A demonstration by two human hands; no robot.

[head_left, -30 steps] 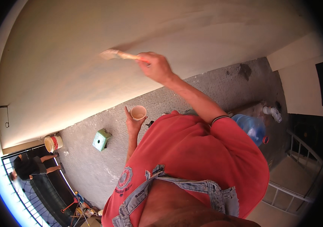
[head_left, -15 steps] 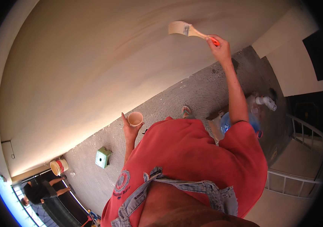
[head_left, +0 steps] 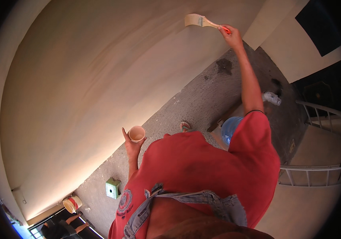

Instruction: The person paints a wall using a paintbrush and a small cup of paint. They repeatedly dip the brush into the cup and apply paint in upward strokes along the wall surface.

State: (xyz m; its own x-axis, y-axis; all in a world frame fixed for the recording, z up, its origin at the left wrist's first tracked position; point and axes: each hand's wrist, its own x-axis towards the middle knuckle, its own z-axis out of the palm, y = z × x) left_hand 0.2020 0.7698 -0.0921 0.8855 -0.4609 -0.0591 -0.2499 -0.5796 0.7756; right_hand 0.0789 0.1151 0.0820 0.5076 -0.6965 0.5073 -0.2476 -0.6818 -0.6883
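Right hand (head_left: 232, 36): And there it was, arm stretched long, the grip closed narrowly around the red-tipped handle end!
Brush (head_left: 203, 21): High up and off to the right it stood, bristles right at the pale wall (head_left: 98, 79); pressed or only skimming, I could not tell.
Brush danger: With the hold so far back on the handle and the reach so long, the head could have twisted or wobbled mid-stroke.
Streaks (head_left: 116, 59): Darker arcs showed on the wall, so uneven pressure or drying bristles might well have left patchy marks there.
Left hand (head_left: 132, 146): Down low, its grip was wrapped around a cup (head_left: 137, 134), one finger sticking up free near the wall.
Cup danger: Its mouth was open and its contents hard to make out; a careless tilt, with attention up at the bristles, could have spilled whatever it held.
Floor (head_left: 170, 109): A sandalled foot (head_left: 185, 126) showed there, and any drip nearby might have made that footing slick.
Blue bottle (head_left: 230, 129): Partly hidden by the red sleeve (head_left: 254, 131), it sat on the right; one blind sidestep could have knocked it.
Green stool (head_left: 112, 188): Well apart on the left, a trip hazard only if the feet had wandered that way.
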